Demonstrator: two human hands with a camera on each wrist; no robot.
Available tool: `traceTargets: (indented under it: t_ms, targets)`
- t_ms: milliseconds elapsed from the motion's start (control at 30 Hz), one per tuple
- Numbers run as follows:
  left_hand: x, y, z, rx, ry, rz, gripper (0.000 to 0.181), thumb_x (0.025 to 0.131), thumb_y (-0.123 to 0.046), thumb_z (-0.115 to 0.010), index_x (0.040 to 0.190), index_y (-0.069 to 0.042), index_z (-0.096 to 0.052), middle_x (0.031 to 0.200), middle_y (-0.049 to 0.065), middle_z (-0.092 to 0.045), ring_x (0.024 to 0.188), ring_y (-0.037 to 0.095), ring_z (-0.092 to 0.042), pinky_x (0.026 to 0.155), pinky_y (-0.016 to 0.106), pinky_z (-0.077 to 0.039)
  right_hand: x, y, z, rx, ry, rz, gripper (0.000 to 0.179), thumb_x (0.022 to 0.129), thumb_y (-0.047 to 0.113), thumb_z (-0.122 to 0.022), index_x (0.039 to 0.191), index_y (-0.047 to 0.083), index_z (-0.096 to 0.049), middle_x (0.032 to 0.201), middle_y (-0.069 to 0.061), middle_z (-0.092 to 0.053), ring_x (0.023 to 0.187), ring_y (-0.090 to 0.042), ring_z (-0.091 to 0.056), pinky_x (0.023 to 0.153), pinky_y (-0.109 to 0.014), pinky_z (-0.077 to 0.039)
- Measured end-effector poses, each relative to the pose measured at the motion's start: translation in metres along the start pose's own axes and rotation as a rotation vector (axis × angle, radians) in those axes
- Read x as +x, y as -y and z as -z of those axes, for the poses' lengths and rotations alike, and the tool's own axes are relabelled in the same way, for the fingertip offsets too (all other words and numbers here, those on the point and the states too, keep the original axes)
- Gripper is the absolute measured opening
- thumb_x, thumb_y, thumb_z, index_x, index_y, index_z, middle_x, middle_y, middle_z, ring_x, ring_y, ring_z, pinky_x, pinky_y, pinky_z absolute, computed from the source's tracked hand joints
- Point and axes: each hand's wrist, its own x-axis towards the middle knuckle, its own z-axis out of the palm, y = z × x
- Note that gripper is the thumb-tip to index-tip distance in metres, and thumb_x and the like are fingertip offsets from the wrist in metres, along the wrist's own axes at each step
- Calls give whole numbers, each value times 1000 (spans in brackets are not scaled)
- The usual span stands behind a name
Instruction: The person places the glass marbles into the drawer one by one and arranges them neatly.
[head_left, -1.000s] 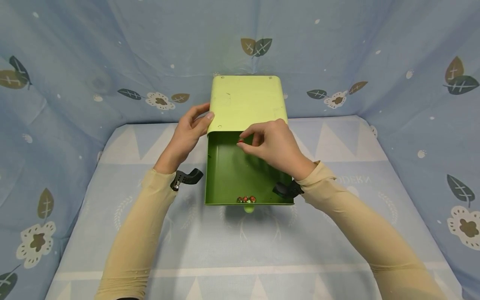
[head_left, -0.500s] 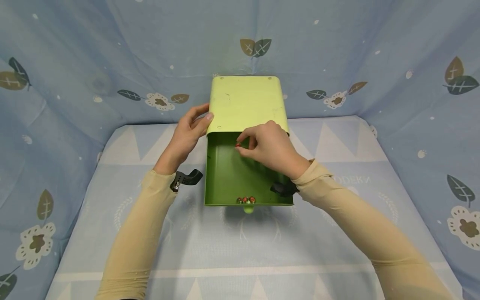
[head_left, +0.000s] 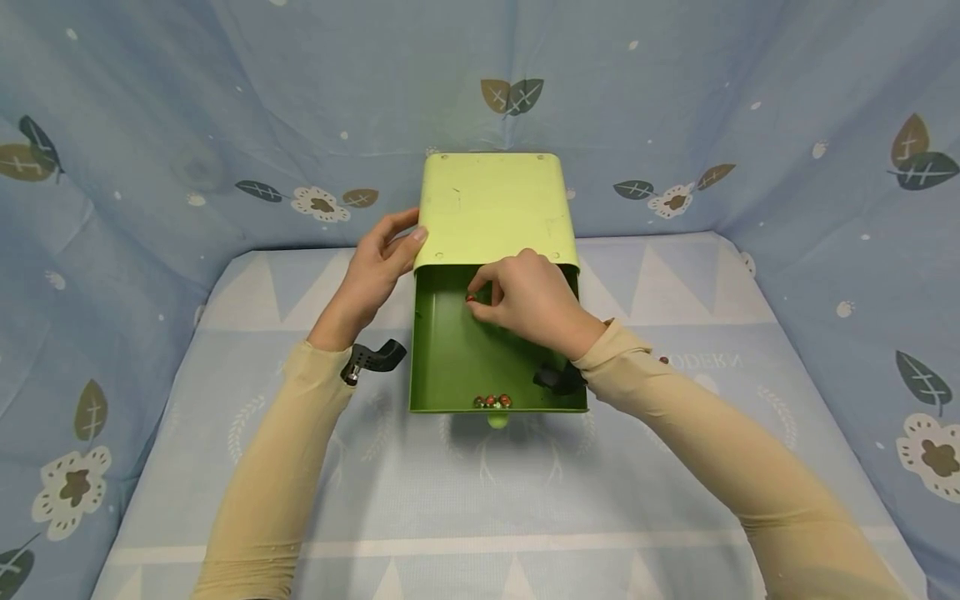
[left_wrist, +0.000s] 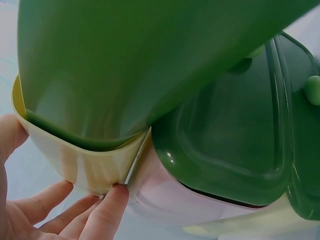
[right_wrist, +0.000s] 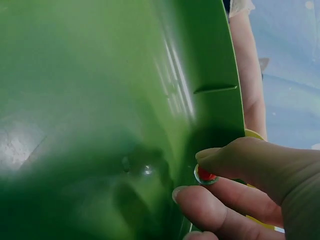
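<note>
My right hand (head_left: 528, 300) pinches a red and clear glass marble (head_left: 470, 298) between thumb and fingertips, over the rear left part of a pulled-out green drawer (head_left: 465, 354). In the right wrist view the marble (right_wrist: 205, 175) shows beneath the thumb tip. Several more marbles (head_left: 491, 401) lie in a cluster along the drawer's front wall. My left hand (head_left: 378, 262) touches the left side of the yellow-green drawer cabinet (head_left: 495, 208), thumb near its top edge. In the left wrist view, extended fingers (left_wrist: 107, 212) press against the cabinet's outer wall.
Below the open drawer, the left wrist view shows further drawers with dark green fronts (left_wrist: 230, 135) and a pink housing (left_wrist: 160, 192). A small dark red ball (head_left: 663, 360) lies on the patterned table cover (head_left: 465, 500), beside the right sleeve. Blue cloth (head_left: 315, 100) hangs behind and at both sides.
My right hand has shifted slightly left and toward me, carrying the marble deeper over the drawer. The small ball beside the right sleeve has come into sight. My left hand stays in place.
</note>
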Motion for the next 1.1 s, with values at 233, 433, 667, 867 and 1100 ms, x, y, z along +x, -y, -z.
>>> traceTargets:
  t_ms: [233,433,667,867,1100]
  targets:
    - [0,-1,1,-1,-1,7,61,116,-32,-59,168,-6,-40,168,11,-44,149,27,-52,121,48,-47,0,1,-1,-12,-4,2,13,99,24,-85,104,13,-87,65,6,-65,59,-11,-59,56,-31,-51]
    - [-1,-1,0,0,5,7,61,116,-31,-59,168,-6,-39,169,11,-43,149,27,-51,122,48,-46,-1,0,-6,-49,13,-10,12,99,25,-86,104,14,-87,65,6,-65,60,-10,-60,56,-31,-51]
    - [-1,-1,1,10,3,8,62,116,-32,-60,168,-7,-39,169,11,-42,150,26,-50,122,48,-46,-1,-1,-7,-57,3,5,11,98,24,-86,103,14,-87,65,6,-65,60,-10,-60,57,-32,-53]
    - [0,0,1,11,1,7,61,116,-32,-60,168,-7,-40,169,11,-43,150,26,-51,122,48,-46,-1,-2,-8,-63,-3,9,11,99,24,-86,103,14,-87,64,7,-65,60,-10,-60,56,-32,-53]
    - [1,0,1,12,0,4,61,116,-31,-60,168,-7,-40,169,11,-44,149,26,-51,121,48,-46,-2,-3,-10,-66,-10,14,10,99,23,-86,103,14,-87,64,6,-65,60,-10,-60,55,-32,-52]
